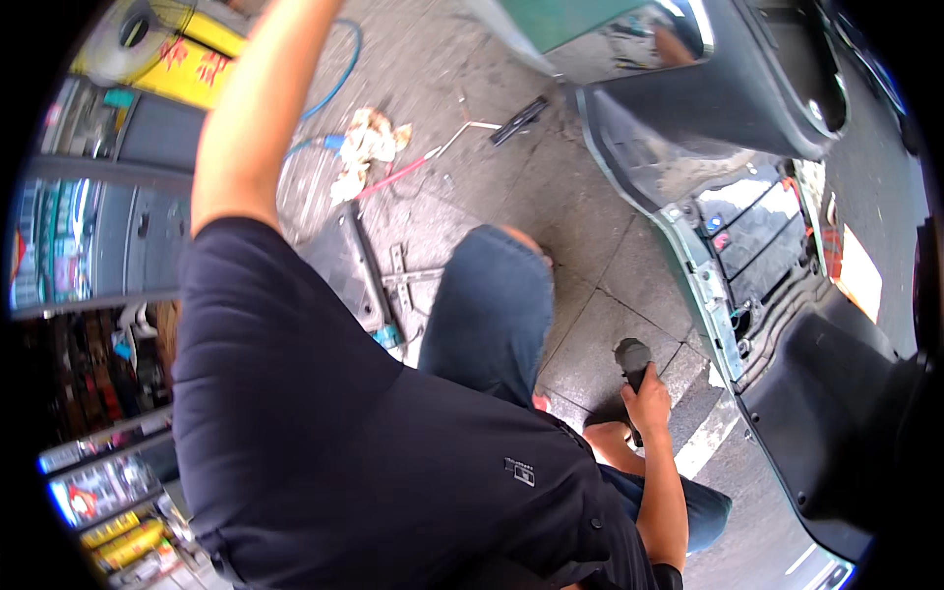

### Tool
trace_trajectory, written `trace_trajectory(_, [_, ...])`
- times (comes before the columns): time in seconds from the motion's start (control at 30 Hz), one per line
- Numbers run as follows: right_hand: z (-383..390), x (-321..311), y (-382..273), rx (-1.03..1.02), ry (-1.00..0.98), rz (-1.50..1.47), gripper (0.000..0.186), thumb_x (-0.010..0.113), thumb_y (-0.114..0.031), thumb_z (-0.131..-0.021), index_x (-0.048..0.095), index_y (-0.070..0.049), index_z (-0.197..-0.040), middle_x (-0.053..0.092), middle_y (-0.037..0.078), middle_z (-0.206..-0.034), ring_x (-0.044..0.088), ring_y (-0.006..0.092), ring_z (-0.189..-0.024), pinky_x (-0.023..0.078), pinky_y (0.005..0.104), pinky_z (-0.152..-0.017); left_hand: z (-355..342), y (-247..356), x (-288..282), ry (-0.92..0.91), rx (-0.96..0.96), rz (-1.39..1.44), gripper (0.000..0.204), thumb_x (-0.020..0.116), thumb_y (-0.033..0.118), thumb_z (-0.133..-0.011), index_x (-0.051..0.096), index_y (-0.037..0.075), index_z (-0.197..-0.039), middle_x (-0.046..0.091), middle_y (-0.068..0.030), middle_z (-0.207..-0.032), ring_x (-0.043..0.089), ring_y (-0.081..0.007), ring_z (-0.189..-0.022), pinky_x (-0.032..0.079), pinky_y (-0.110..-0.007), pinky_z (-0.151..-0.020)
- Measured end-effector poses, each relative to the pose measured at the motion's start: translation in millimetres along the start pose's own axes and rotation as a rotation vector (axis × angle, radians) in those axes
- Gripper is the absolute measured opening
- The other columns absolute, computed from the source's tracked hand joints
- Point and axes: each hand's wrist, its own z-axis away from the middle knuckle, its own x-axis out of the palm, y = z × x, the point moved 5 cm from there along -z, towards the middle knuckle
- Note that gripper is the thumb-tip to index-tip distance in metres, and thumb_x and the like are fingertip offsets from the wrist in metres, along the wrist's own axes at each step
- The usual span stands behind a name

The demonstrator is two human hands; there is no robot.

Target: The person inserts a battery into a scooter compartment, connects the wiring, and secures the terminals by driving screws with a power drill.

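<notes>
My left arm reaches up past the upper edge, so my left hand is out of sight. Low on the right, my right hand (649,405) is closed round the handle of a dark power tool (632,354) with a rounded end. Its exact kind is hard to make out. The tool is held above the paving, beside my bare lower leg. To its right stands a green and black electric scooter (708,285), with its floorboard opened. Dark battery blocks (752,236) and some wiring show inside the opening.
On the ground ahead lie a T-handled wrench (450,138), a black bar-shaped part (518,121), a crumpled rag (372,138) and a blue hose (344,74). An open tool case (344,261) sits by my knee. Shop cabinets (118,236) line the left side.
</notes>
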Motion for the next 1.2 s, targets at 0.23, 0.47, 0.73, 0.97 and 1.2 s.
trace_trajectory(0.23, [-3, 37, 12, 0.06, -0.016, 0.037, 0.073, 0.071, -0.03, -0.075, 0.043, 0.006, -0.131, 0.065, 0.031, -0.099, 0.063, 0.0476, -0.093, 0.05, 0.0515, -0.084, 574, -40, -37, -0.897, -1.03, -0.223, 0.038, 0.055, 0.03, -0.088, 0.064, 0.011, -0.119, 0.065, -0.0185, -0.115, 0.063, -0.037, -0.104, 0.049, -0.047, -0.089])
trace_trajectory(0.47, [0, 53, 21, -0.356, 0.173, 0.049, 0.046, 0.07, -0.023, -0.077, 0.06, 0.0, -0.115, 0.068, 0.021, -0.102, 0.062, 0.045, -0.098, 0.05, 0.0485, -0.084, 836, 101, -80, 0.121, -2.249, 0.176, 0.024, 0.064, 0.025, -0.084, 0.068, 0.007, -0.1, 0.067, -0.005, -0.083, 0.062, -0.0176, -0.066, 0.047, -0.03, -0.052])
trace_trajectory(0.73, [6, 70, 23, -0.31, 0.058, -0.124, 0.053, 0.065, -0.025, -0.088, 0.05, 0.001, -0.131, 0.056, 0.02, -0.13, 0.054, 0.0337, -0.119, 0.042, 0.0387, -0.099, 921, 191, -3, 0.463, -2.562, 0.345, 0.05, 0.065, 0.049, -0.087, 0.06, 0.005, -0.112, 0.063, -0.0081, -0.095, 0.063, -0.0248, -0.078, 0.054, -0.044, -0.067])
trace_trajectory(0.97, [25, 60, 40, -0.21, 0.295, -0.29, 0.041, 0.061, -0.022, -0.09, 0.058, 0.003, -0.122, 0.065, 0.02, -0.116, 0.06, 0.033, -0.11, 0.046, 0.04, -0.093, 855, 157, -12, 0.068, -2.065, -0.275, 0.068, 0.071, 0.058, -0.074, 0.061, 0.004, -0.114, 0.065, -0.0225, -0.115, 0.061, -0.0367, -0.109, 0.047, -0.046, -0.092])
trace_trajectory(1.2, [22, 57, 45, -0.064, 0.182, -0.419, 0.042, 0.061, -0.022, -0.09, 0.057, 0.003, -0.123, 0.064, 0.019, -0.118, 0.06, 0.0325, -0.111, 0.046, 0.0396, -0.094, 848, 134, -11, 0.144, -2.292, -0.377, 0.082, 0.081, 0.043, -0.066, 0.04, 0.007, -0.127, 0.06, -0.0251, -0.119, 0.058, -0.042, -0.112, 0.044, -0.049, -0.096])
